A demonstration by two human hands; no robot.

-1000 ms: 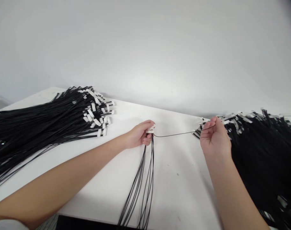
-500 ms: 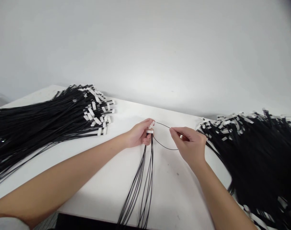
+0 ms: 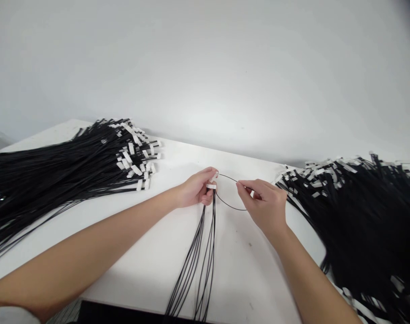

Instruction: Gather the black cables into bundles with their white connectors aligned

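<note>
My left hand (image 3: 202, 188) is closed on white connectors, one of them a small white connector (image 3: 211, 186) beside the fingers. Thin black wires (image 3: 194, 256) run from this hand down over the table's front edge. My right hand (image 3: 263, 202) pinches a single black wire (image 3: 228, 177) between thumb and forefinger. That wire reaches across to a second white connector at my left fingertips, mostly covered by them. A loop of the wire (image 3: 230, 206) hangs between the two hands. Whether its tip sits inside the connector is too small to tell.
A large bundle of black wires with white connectors (image 3: 73, 166) lies at the left. Another big heap of black wires (image 3: 367, 220), also with white connectors, covers the right side. Both rest on the white table (image 3: 245, 279), with a pale wall (image 3: 205, 67) behind.
My right hand has shifted slightly left toward my left hand, bringing the wire with it. My left hand stays nearly in place, and its fingertip connector is now more covered.
</note>
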